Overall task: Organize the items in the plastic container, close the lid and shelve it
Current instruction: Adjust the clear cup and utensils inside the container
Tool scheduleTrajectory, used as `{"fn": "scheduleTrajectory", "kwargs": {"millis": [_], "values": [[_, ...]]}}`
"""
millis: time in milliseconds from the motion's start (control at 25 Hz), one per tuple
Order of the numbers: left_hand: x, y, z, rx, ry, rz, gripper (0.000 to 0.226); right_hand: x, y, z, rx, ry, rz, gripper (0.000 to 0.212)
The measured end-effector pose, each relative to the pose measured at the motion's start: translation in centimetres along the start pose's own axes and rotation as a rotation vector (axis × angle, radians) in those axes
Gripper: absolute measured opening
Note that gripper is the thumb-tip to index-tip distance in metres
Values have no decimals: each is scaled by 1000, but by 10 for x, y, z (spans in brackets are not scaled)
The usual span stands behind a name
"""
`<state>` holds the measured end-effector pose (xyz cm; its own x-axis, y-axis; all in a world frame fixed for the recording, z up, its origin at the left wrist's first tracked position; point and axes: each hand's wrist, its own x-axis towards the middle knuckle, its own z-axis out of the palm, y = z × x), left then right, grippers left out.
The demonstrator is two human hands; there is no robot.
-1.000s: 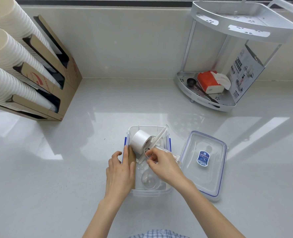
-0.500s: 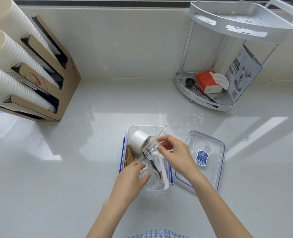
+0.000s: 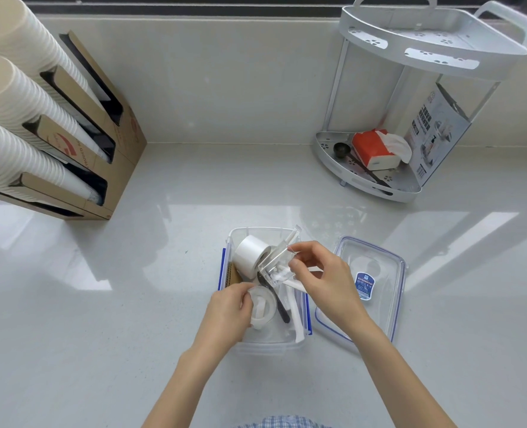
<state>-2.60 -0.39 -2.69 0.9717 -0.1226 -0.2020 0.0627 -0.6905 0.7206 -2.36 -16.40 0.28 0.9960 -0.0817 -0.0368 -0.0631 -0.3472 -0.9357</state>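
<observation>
Pinching a clear packet [image 3: 279,267] above the container [image 3: 299,339], right hand [image 3: 324,282]'s grip closed; left hand [image 3: 229,310] clasping a small tub [image 3: 263,307].

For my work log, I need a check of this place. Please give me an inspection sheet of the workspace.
Surface: pale glossy counter, dry, with window glare.
Job's things: open container holding a white roll, a clear box, a clear cup and a black spoon; lid off, lying to its right.
Clutter: nothing seen.
Grippers: left hand holds the cup; right hand pinches the box.
Cables: nothing seen.
Surroundings: cup dispenser at left; corner rack with tissues, top shelf free.
</observation>
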Motion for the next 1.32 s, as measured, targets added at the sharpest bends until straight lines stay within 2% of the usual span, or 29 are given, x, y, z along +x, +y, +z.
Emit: {"fn": "scheduleTrajectory", "kwargs": {"millis": [160,520,800,960,1160,1320], "values": [[4,6,-9,-280,-18,-102,32,-9,-5,-1,-66,-105,-125,20],[6,-3,-9,-450,-105,-205,33,-14,5,5,-319,-237,-338,20],[1,-7,-16,-607,-298,-162,36,-12,2,3,-362,-288,-370,19],[-6,-4,-17,-624,-329,-123,35,-12,2,2,-396,-331,-378,19],[-13,1,-19,-785,-438,-94,40,-10,-3,4,-295,-246,-386,28],[-9,4,-19,-672,-334,-27,47,-7,-6,6,-204,-207,-367,32]]}}
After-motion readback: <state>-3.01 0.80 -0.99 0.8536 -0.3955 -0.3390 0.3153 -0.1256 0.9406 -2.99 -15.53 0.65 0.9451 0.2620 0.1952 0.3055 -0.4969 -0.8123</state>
